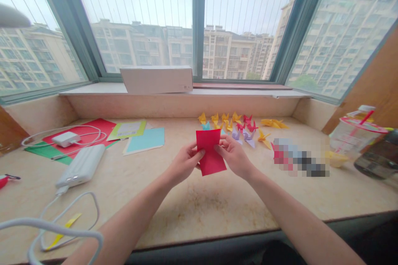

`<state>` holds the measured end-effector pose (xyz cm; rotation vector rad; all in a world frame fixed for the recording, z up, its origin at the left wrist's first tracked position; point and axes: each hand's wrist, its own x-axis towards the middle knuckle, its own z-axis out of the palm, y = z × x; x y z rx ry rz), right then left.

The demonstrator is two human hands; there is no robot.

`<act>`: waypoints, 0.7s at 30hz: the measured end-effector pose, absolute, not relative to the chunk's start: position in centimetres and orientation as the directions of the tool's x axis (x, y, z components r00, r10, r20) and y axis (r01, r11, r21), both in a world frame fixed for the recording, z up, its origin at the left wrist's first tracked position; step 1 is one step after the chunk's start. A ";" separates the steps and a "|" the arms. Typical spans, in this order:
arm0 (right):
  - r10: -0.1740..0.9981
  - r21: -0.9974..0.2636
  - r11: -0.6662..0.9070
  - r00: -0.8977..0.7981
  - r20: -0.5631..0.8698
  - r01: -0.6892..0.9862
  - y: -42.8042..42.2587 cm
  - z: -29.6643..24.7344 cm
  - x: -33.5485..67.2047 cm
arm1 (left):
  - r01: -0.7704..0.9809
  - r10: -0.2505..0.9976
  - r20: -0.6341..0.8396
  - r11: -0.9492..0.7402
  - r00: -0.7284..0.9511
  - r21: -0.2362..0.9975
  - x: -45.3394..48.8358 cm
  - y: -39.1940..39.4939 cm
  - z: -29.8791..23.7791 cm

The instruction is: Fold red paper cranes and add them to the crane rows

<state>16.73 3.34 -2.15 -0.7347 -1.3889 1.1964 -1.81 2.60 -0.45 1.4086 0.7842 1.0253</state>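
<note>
A red sheet of paper [212,155], taller than it is wide, is held up between my two hands above the stone counter. My left hand [188,158] pinches its left edge, thumb on the near face and fingers behind. On the opposite edge, my right hand [234,153] grips the same way. Beyond the paper stand several folded paper cranes: yellow ones [236,116], red ones [250,125], purple ones [248,137] and a blue one [205,126]. Whether the sheet is folded double I cannot tell.
At left lie a white power bank [82,165], a white charger [66,139] with cables, and red, green and blue paper [146,139]. A white box [157,80] sits on the windowsill. Right are a plastic cup [353,136], a dark jar [377,157] and a blurred-out patch.
</note>
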 end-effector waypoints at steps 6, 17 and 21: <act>0.897 -0.904 0.421 -0.115 0.428 -0.082 3.2 -1.5 17.1 | -0.244 0.939 0.139 -0.062 0.314 0.968 -2.0 2.3 0.3; 0.928 -0.941 0.336 -0.158 0.338 -0.037 2.8 -1.8 16.6 | -0.046 0.953 0.147 -0.140 0.265 0.989 -2.0 2.8 -0.2; 0.924 -0.935 0.352 -0.171 0.341 0.038 2.9 -1.9 16.6 | -0.042 0.953 0.156 -0.150 0.258 0.988 -2.0 2.6 0.0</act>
